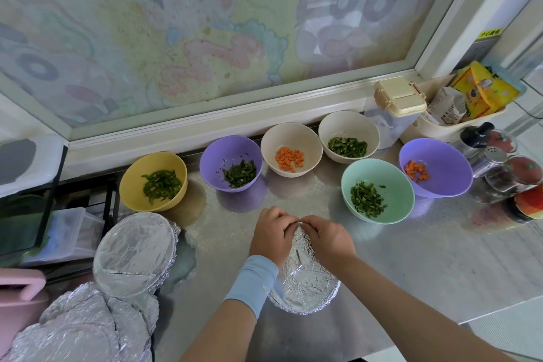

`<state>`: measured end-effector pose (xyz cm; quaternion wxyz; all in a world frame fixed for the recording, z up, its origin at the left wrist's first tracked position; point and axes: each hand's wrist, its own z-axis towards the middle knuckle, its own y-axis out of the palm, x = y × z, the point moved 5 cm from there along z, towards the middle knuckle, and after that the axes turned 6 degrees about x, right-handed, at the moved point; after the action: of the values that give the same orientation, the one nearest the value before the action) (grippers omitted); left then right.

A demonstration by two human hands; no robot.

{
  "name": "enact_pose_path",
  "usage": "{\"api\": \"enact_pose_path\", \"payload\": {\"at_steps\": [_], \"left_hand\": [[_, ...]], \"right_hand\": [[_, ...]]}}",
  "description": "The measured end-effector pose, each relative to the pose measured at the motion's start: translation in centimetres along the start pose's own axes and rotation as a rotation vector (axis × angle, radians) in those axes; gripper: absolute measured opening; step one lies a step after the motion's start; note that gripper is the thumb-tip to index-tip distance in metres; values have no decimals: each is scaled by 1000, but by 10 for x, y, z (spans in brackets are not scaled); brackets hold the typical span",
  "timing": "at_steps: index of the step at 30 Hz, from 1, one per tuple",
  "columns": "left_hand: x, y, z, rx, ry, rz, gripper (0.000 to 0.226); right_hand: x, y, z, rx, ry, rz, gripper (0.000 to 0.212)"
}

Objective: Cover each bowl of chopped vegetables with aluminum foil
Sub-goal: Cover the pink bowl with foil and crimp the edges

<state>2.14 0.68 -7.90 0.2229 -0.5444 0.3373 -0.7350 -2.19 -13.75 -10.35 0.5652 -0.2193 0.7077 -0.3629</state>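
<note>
One foil-wrapped bowl (pixel 305 288), contents hidden

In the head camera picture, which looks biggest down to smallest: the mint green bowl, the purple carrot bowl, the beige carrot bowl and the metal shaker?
1. Mint green bowl and purple carrot bowl: they look about alike, so I won't rank them.
2. Beige carrot bowl, though it sits farther back.
3. Metal shaker.

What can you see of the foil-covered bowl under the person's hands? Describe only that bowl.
The foil-covered bowl sits upright on the counter, centre foreground. Crinkled, shiny silver foil spans its round top and folds down over the rim; the bowl's colour and contents are hidden. The left hand and right hand both pinch the foil at its far edge.
</note>
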Motion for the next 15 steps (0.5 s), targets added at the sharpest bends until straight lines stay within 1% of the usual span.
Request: {"api": "enact_pose_path", "payload": {"at_steps": [3,8,11,14,15], "left_hand": [[-4,2,0,-25,-47,-34,9],[0,7,0,-70,-25,10,12],[-1,5,-3,-85,-68,17,14],[-5,0,-8,-98,-147,29,17],[-6,-1,-9,-104,-167,35,17]], "right_hand": [[-3,0,-1,-12,-14,9,17],[-5,0,-2,-27,-9,33,17],[-8,-3,-1,-48,-19,43,17],[-9,-12,-1,-16,0,81,24],[-9,-14,-2,2,6,86,22]]}}
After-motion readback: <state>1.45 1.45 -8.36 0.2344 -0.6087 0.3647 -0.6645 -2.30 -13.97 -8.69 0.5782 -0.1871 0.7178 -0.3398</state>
